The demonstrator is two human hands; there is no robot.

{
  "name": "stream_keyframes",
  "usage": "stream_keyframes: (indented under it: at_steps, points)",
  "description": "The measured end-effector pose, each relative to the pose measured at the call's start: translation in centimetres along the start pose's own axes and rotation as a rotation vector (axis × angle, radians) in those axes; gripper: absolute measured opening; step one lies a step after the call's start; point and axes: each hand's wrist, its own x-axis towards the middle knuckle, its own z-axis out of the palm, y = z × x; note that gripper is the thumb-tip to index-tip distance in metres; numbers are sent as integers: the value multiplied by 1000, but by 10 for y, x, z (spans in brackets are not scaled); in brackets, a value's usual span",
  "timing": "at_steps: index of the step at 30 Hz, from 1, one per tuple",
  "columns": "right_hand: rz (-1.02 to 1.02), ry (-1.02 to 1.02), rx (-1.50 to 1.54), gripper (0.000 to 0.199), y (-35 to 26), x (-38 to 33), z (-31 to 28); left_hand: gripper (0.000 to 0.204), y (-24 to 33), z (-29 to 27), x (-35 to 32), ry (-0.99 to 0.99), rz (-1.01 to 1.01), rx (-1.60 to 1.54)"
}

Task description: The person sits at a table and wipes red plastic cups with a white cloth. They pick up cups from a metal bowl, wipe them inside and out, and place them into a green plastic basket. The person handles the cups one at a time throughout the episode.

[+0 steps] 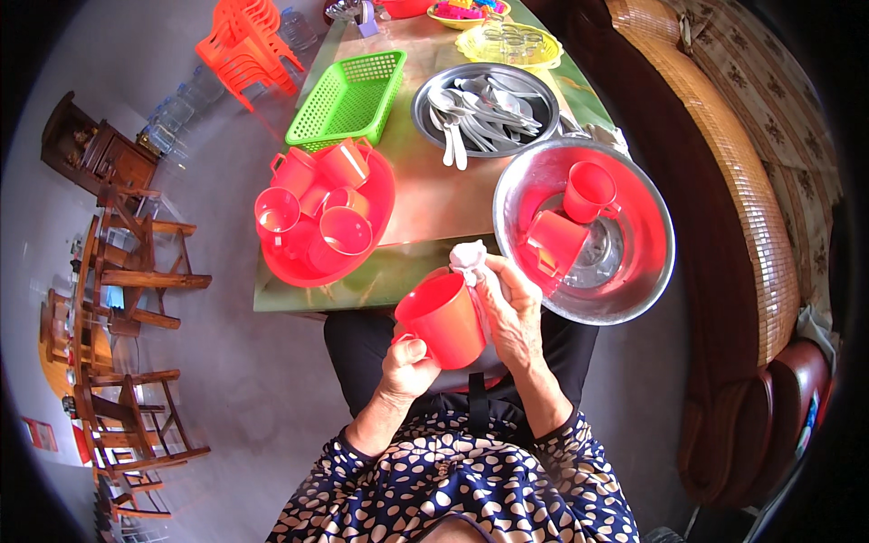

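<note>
Blouse (453, 471), left grip (406, 371) on mug (448, 324), right (516, 317) pinching cloth (467, 257)

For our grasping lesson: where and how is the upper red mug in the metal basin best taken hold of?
The upper red mug is probably best gripped by its handle, coming from the near right: the handle juts out that way, while the other mug sits close by at the near left.
</note>
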Motion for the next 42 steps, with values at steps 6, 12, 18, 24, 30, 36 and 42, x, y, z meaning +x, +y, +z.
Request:
stream_keyframes:
  at_steps: [6,12,18,24,30,36,42]
  points:
    - [-614,28,-575,29,8,-14,6,62,5,24,16,266,178,27]
    - [-873,-81,-672,37,2,-28,10,81,-2,11,12,135,121,130]
    - [-130,-44,3,20,-5,-14,10,93,4,23,1,11,102,62]
    - [241,-158,292,28,14,-20,11,82,9,21,10,-47,270,92]
    - [102,-33,-144,27,17,-45,17,78,9,24,16,145,315,94]
    - [271,28,243,32,21,-54,29,91,-3,22,16,182,573,395]
    - [115,-197,-294,19,7,-57,31,99,7,16,11,254,663,506]
